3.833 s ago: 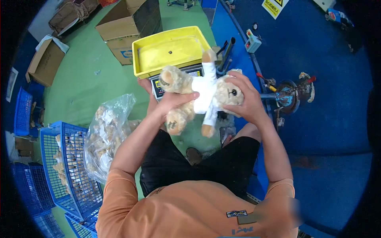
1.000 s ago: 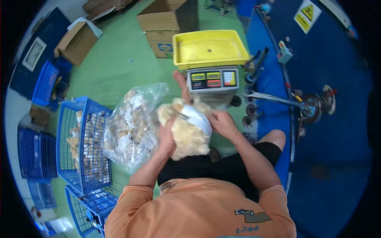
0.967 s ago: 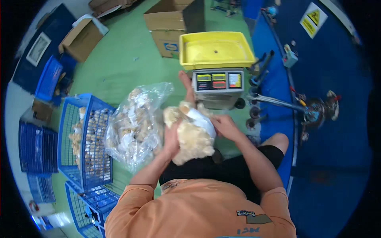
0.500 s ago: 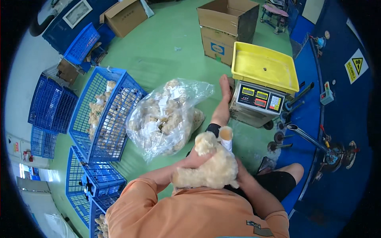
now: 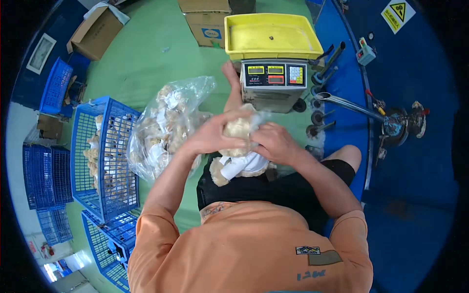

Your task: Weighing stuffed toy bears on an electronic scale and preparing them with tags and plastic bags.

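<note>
Over my lap I hold a cream, fluffy plush toy with white cloth parts lower down. My left hand is wrapped round its furry upper part from the left, thumb on the near side. At the right edge of that part, the fingers of my right hand are bent and pressed against the toy. Some blur lies between the hands, so the exact grip is hard to see. Left of my leg rests a clear plastic bag filled with similar cream-and-white plush pieces.
A scale carrying a yellow tray stands ahead. At the left is a blue crate with plush pieces; stacked blue crates are beyond it. A metal tube juts in from the right. Cardboard boxes are at the back.
The toy has been turned, so white cloth now shows beneath the fur. Both hands have moved up it, and my right hand has come round into view. My head view has shifted.
</note>
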`<act>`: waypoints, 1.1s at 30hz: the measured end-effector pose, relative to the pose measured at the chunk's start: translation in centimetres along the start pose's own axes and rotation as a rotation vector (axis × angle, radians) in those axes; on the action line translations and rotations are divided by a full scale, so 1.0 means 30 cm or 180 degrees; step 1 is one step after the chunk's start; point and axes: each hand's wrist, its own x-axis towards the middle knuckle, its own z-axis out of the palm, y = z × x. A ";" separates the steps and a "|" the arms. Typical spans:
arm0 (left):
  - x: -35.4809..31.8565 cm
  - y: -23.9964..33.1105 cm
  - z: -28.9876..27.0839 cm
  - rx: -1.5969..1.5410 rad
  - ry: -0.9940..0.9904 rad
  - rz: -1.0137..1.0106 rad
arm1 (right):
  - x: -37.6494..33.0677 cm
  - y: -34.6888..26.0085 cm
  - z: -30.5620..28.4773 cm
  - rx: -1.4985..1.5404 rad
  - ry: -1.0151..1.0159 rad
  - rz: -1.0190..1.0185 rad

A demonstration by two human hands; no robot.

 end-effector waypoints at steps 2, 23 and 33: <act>-0.003 -0.041 0.067 -0.0056 0.0196 0.0043 | -0.050 -0.034 0.048 0.0162 0.0105 0.0400; 0.005 -0.011 0.456 0.1946 0.0043 0.1112 | -0.406 -0.122 0.090 0.4343 -0.1815 0.3477; -0.092 -0.001 0.328 0.1417 0.0938 0.0766 | -0.276 -0.183 0.186 0.5302 0.0621 0.3813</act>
